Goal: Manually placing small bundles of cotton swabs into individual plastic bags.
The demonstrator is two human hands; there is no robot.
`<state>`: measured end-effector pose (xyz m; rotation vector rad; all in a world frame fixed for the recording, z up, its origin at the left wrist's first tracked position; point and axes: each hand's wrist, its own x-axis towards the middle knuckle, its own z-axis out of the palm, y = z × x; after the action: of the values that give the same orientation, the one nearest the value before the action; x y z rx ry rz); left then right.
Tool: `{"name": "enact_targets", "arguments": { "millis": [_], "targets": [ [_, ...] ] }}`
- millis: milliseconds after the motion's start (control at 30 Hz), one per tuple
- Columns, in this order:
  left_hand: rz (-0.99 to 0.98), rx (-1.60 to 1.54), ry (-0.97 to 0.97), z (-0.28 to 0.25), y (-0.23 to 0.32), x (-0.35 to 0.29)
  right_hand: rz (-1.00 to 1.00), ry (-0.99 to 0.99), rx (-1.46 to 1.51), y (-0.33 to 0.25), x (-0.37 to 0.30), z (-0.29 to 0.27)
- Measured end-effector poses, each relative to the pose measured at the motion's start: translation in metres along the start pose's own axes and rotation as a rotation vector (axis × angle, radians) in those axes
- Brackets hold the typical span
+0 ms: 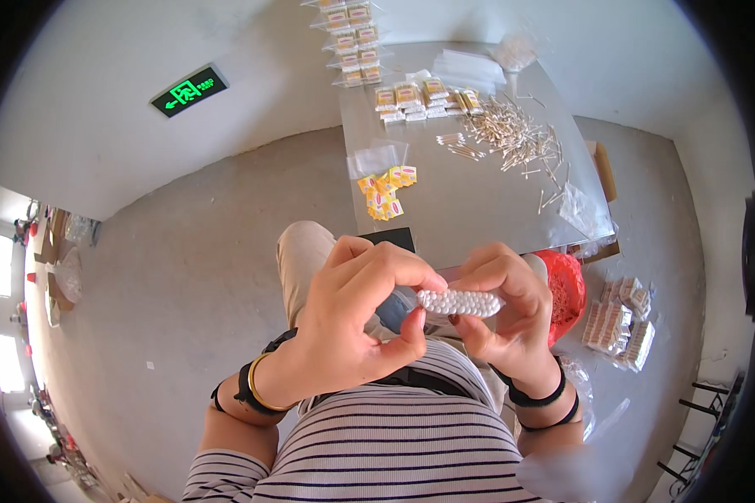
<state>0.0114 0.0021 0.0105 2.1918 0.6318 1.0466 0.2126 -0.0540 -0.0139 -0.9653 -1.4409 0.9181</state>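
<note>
Between my two hands, above my lap, is a small pack of cotton swabs (460, 303), its white cotton tips facing up in tight rows. My left hand (356, 306) pinches the pack's left end between thumb and fingers. At the other end, the thumb and fingers of my right hand (507, 306) grip it too. Clear film seems to show at the right end. The sides of the pack are mostly hidden from above.
Ahead stands a metal table (445, 193) with a heap of loose cotton swabs (516, 134), packed swab bundles (411, 96), yellow cards (384, 193) and clear bags (468, 69). A red bag (567, 293) and wrapped packs (617, 327) sit right of me, below the tabletop.
</note>
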Motion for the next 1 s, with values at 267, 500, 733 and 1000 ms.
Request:
{"name": "enact_targets", "arguments": {
  "millis": [267,500,733,1000],
  "targets": [
    [0.104,0.083,0.064,0.003,0.001,-0.001,-0.237,-0.009,-0.201,-0.003,0.004,-0.002],
    [0.104,0.023,0.018,-0.002,0.001,-0.003,-0.283,-0.023,-0.169,-0.003,0.003,-0.002],
    [0.085,0.020,0.010,-0.003,0.010,0.003,-0.309,-0.018,-0.251,-0.007,0.001,-0.006],
    [0.177,0.178,0.043,0.001,0.013,0.003,-0.364,0.005,-0.337,-0.009,0.001,-0.005]
  ]
}}
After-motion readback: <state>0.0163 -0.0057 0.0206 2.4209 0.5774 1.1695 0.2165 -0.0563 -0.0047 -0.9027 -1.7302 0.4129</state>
